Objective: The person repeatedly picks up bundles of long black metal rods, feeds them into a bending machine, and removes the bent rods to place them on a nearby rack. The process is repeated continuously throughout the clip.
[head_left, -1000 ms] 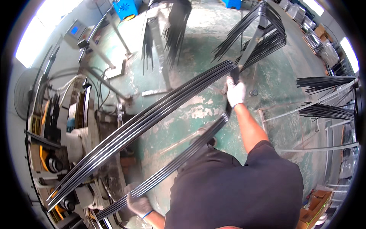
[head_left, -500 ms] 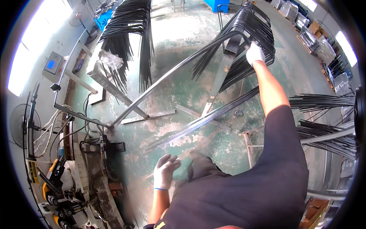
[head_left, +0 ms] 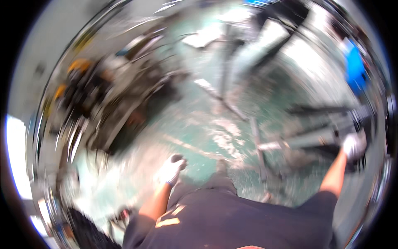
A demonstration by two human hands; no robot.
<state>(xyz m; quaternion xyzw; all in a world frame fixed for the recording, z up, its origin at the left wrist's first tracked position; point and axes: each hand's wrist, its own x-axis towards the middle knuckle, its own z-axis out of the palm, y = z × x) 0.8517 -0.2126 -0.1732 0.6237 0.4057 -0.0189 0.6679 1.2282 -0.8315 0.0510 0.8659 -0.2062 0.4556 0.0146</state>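
The whole view is smeared by motion. My left hand (head_left: 169,169), in a white glove with dark fingertips, hangs low in front of my body. Its fingers are curled in, and nothing shows in them. Far to the right, my gloved right hand (head_left: 354,145) reaches to the end of a metal rack bar (head_left: 309,142). Dark rods (head_left: 317,110) run beside that bar. Blur hides the right hand's fingers, so whether it grips a rod cannot be made out.
A machine (head_left: 118,103) with dark and yellow parts stands at the left. Metal rack feet (head_left: 257,145) rest on the worn green floor (head_left: 199,137). Another rack bar (head_left: 269,50) stands at the far side. Something blue (head_left: 354,68) is at the far right.
My view has swung left, so the machine and racks now lie turned clockwise. The bent rod across the middle is no longer seen. My right hand appears lower and farther right.
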